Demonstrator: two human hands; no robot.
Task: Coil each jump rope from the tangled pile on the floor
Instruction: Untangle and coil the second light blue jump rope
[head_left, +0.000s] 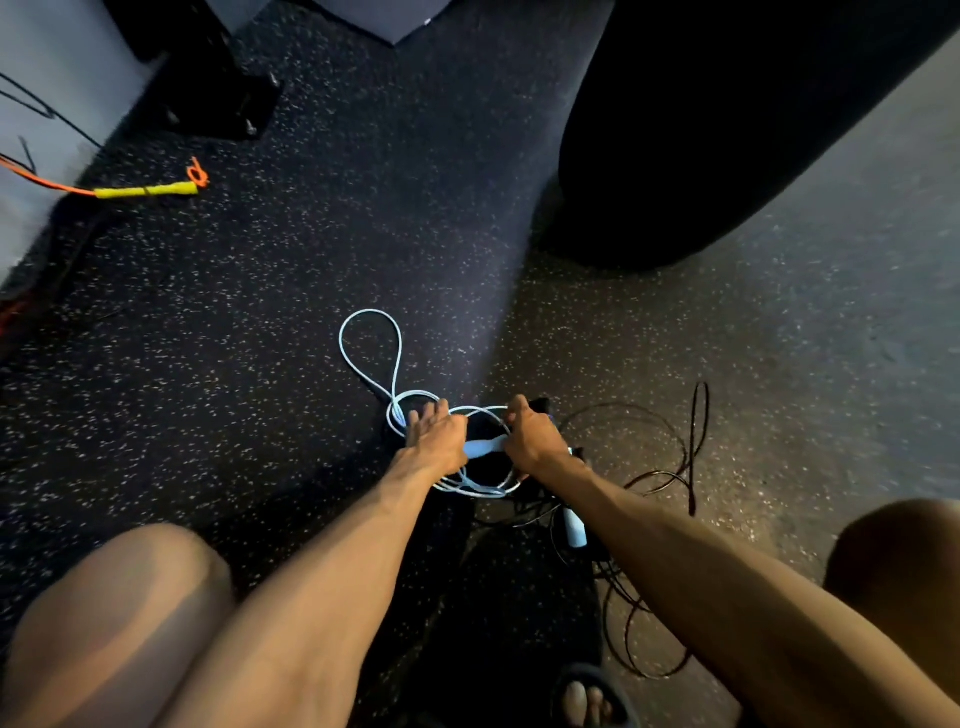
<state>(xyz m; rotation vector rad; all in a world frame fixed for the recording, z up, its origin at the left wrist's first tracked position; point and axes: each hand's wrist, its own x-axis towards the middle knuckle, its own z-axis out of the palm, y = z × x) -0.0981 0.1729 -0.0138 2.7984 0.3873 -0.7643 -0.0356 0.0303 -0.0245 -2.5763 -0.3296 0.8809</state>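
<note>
Two grips | right hand (535, 441) closed round blue rope (372, 312) | left hand (436, 439) unclear, palm hides handle (485, 447) end

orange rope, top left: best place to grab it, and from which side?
The yellow handle, mid-length, from above. It lies flat on the floor, roughly left-right in view, so fingers can close across its narrow width. It looks like the only thick, rigid part; the orange cord is thin and runs off-frame left, and the knot is small.
</note>
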